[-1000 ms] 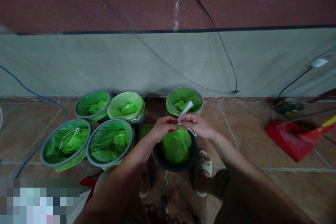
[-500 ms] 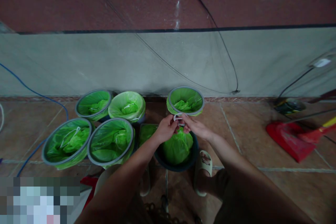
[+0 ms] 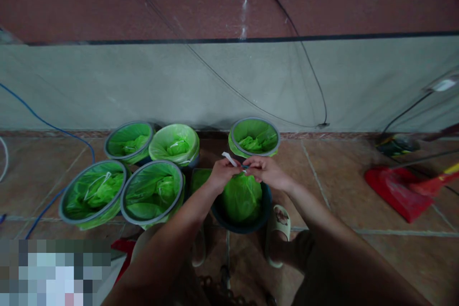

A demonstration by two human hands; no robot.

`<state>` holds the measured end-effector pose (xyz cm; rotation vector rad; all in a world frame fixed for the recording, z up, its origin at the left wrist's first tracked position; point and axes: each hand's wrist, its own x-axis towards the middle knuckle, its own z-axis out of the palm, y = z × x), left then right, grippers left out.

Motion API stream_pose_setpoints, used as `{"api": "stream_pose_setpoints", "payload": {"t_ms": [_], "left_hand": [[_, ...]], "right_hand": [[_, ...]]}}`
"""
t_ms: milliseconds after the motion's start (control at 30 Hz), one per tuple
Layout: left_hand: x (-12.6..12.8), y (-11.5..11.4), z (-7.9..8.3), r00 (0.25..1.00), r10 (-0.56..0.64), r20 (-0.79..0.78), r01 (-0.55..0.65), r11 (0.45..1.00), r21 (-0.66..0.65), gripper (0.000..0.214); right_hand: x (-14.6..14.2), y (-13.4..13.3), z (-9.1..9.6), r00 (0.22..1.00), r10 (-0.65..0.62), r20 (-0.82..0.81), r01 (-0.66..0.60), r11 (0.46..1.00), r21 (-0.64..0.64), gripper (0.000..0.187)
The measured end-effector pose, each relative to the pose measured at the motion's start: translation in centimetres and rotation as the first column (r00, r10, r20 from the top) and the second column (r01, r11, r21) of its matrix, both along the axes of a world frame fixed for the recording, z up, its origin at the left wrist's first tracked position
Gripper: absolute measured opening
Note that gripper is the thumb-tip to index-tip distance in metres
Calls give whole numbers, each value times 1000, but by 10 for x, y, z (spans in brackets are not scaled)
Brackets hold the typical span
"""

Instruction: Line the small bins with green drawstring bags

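While both hands meet over the dark bucket (image 3: pixel 241 229) between the slippers, the green plastic bag (image 3: pixel 242 201) sits inside it, its gathered top just beneath the fingers. The left hand (image 3: pixel 225 173) is curled nearly closed, thumb against fingers, pinching a white drawstring (image 3: pixel 228 157) whose flat end sticks up on the far side; the right hand (image 3: pixel 267 172) is closed to a similar pinch and seems to have hold of the same drawstring, though its fingertips hide the exact grip. A hard pull could stretch or tear the thin film where it puckers at the neck, and a slack knot might slip because the strip looks smooth. If the bag were lifted by one end alone, it could tilt and snag on the rim. The film looks glossy and slightly see-through, drawn into a rounded bulge with fine creases fanning from the top. Left of the bucket, a grey-rimmed bin (image 3: pixel 143 223) holds a loose, crumpled green liner, while the red dustpan (image 3: pixel 389 191) on the right is flat, rigid-looking plastic over matte brown tiles (image 3: pixel 335 248).
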<state>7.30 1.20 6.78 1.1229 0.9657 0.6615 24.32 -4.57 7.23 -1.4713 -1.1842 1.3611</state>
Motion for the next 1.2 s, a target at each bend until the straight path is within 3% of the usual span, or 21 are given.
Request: {"api": "stream_pose_setpoints", "payload": {"t_ms": [133,233,300,433,533,600,667,767,900,1100,1200], "left_hand": [[1,2,-6,999,-35,-18,36,995,95,19],[2,3,-10,990,-94,-103,116,965,234,11],[1,2,-9,973,-114,-201,180,918,353,8],[0,-5,-4,930,-65,-362,277,772,572,23],[2,-11,-2,931,-37,-363,289,682,671,27],[3,-13,-2,947,-45,-319,266,668,695,25],[5,-14,-3,966,-34,-257,209,688,695,25],[5,-13,-5,981,2,-195,125,761,637,25],[2,-9,-2,980,-48,-191,139,856,498,17],[0,-1,1,970,-151,-189,204,931,302,7],[1,2,-3,964,-139,-227,196,949,249,8]], "right_hand": [[3,2,-10,997,15,73,-14,1000,-19,27],[7,3,-22,986,60,155,-67,997,38,21],[9,3,-30,972,75,221,-99,990,97,19],[12,4,-34,940,49,337,-114,978,173,16],[12,5,-30,913,43,405,-116,981,156,15],[11,4,-25,917,70,393,-133,982,134,16],[9,3,-19,942,126,311,-167,980,107,19],[6,0,-11,968,193,160,-197,980,14,34],[7,-3,-3,980,172,100,-163,982,-92,45],[6,-1,1,935,187,302,-183,982,-40,29],[3,-1,2,815,152,559,-188,982,7,27]]}}
